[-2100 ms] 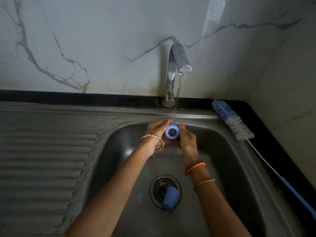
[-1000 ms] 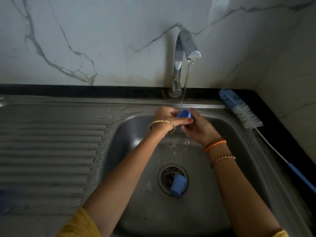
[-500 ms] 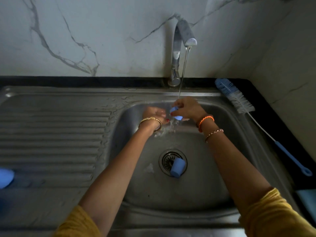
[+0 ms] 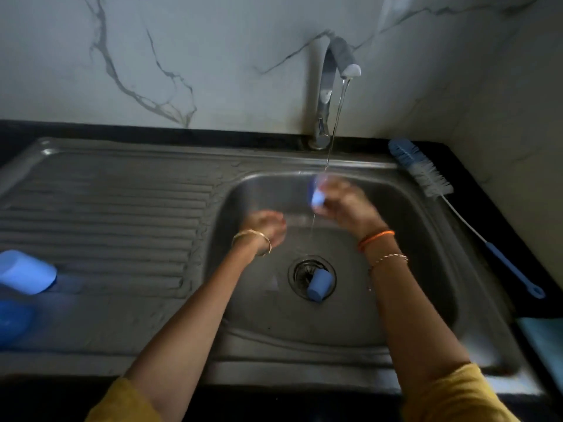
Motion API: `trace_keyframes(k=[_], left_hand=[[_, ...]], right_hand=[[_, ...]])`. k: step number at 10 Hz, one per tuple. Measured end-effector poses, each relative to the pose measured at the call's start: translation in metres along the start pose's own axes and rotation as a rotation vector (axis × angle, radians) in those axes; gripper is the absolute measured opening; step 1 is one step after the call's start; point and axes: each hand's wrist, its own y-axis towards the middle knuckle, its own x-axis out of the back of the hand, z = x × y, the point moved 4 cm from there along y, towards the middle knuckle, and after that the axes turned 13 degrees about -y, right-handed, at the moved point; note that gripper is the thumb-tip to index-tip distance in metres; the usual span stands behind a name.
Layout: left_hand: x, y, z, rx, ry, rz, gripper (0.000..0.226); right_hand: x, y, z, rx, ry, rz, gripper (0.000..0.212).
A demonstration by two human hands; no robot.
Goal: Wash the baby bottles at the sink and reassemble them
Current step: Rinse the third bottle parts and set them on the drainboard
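**Blue bottle part held under the tap stream**

The landmark is the round metal drain [image 4: 312,277] in the floor of the stainless steel sink [image 4: 249,339].

Beyond the drain and slightly to its right, the right hand [image 4: 344,208] is raised in the thin stream of water [image 4: 335,117] falling from the curved chrome tap [image 4: 327,86]. Its fingers are curled around a small pale blue plastic bottle part [image 4: 316,194], which shows at the left edge of the hand. Motion blur hides the part's exact shape and how the fingers sit on it. 2 bracelets, 1 orange and 1 beaded, circle that wrist.

Beyond the drain and to its left, the left hand [image 4: 268,228] hangs lower over the basin, apart from the right hand. It carries nothing; the fingers look loosely curled, though blur keeps me from telling how far they are bent. A gold bangle sits on its wrist.

A small blue plastic cup-shaped cap [image 4: 318,284] lies on its side right on the drain.

Far left of the drain, on the ribbed draining board [image 4: 106,214], lies a pale blue rounded plastic piece [image 4: 26,272], with a darker blue object [image 4: 12,319] just nearer the person, cut off by the frame edge.

Right of the drain, on the dark counter, a long blue-handled bottle brush [image 4: 451,205] with white and blue bristles lies along the sink's rim.
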Motion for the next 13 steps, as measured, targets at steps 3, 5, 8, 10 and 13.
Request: trace_keyframes(k=[3,5,8,10,13], left_hand=[[0.016,-0.008,0.024,0.087,-0.253,0.060,0.010],[0.017,-0.007,0.047,-0.123,0.963,-0.001,0.034],[0.074,-0.049,-0.023,-0.276,0.312,-0.247,0.021],[0.191,-0.086,-0.100,-0.358,0.203,-0.327,0.013],[0.357,-0.102,-0.112,-0.328,0.298,-0.500,0.022]], right_hand=[[-0.013,-0.005,-0.018,0.064,0.160,0.036,0.030],[-0.033,-0.008,-0.070,-0.012,-0.998,-0.141,0.037],[-0.095,-0.020,0.007,0.165,-0.551,-0.141,0.045],[-0.209,-0.025,0.085,0.353,-0.460,-0.007,0.050],[-0.389,-0.013,0.139,0.502,-0.667,0.176,0.048]])
